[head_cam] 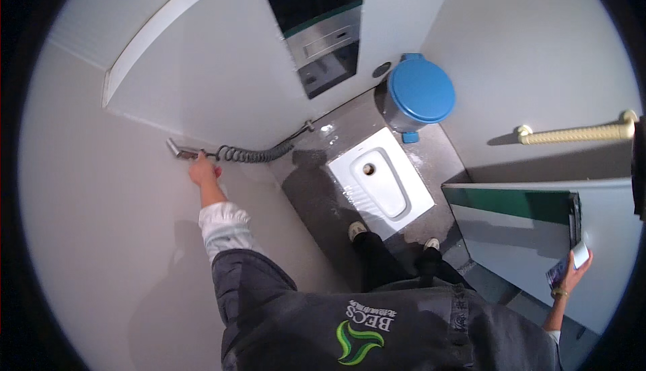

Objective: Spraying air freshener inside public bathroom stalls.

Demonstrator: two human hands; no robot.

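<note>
Against the left wall, my left hand point(203, 170) grips a handheld bidet sprayer point(185, 153) with a chrome head. From its handle a dark coiled hose point(252, 155) runs to a metal fitting point(309, 126) low on the wall. My right hand point(574, 272) is out at the far right, beside an open door point(525, 229), with its fingers around a printed canister point(559, 270) that has a white end. Between the two, on the floor ahead of my feet, lies a white ceramic squat toilet point(381, 174).
A blue-lidded pedal bin point(421, 91) stands in the back corner. Along the right wall runs a cream grab bar point(575, 134). A recessed metal panel point(325, 43) is set in the back wall. The grey floor point(348, 108) has shiny, wet-looking patches.
</note>
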